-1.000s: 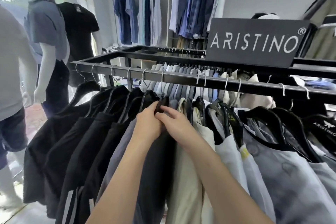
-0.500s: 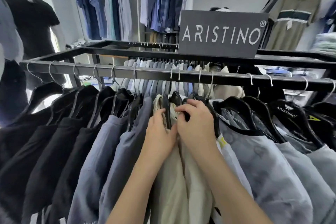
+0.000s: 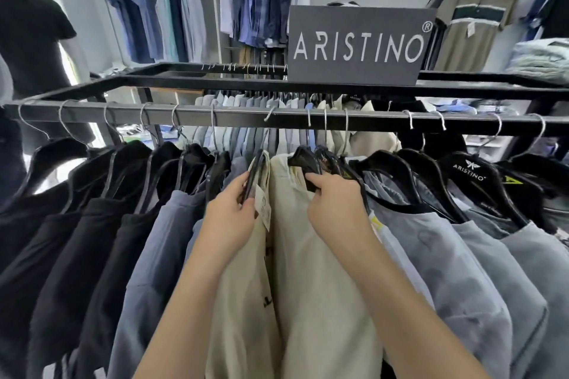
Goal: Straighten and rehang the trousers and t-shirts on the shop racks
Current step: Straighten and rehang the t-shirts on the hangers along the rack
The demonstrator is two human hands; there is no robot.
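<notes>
Gap between two cream t-shirts [image 3: 317, 286] on the rail [image 3: 369, 121], one hand on each hanger.
Left hand [image 3: 234, 212] pinching left hanger [image 3: 257, 169], seen edge-on; right hand [image 3: 335, 206] curled round shoulder of right hanger [image 3: 303, 160]. Both hangers just above the hands, hooked on rail, long axes running away from the camera; t-shirts hanging straight down beside the forearms. Fingertips behind hangers hidden, price tag [image 3: 264, 209] unreadable, hems cut off.

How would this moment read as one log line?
left hand: grips one hanger | right hand: grips next hanger | cream garments: held apart
</notes>
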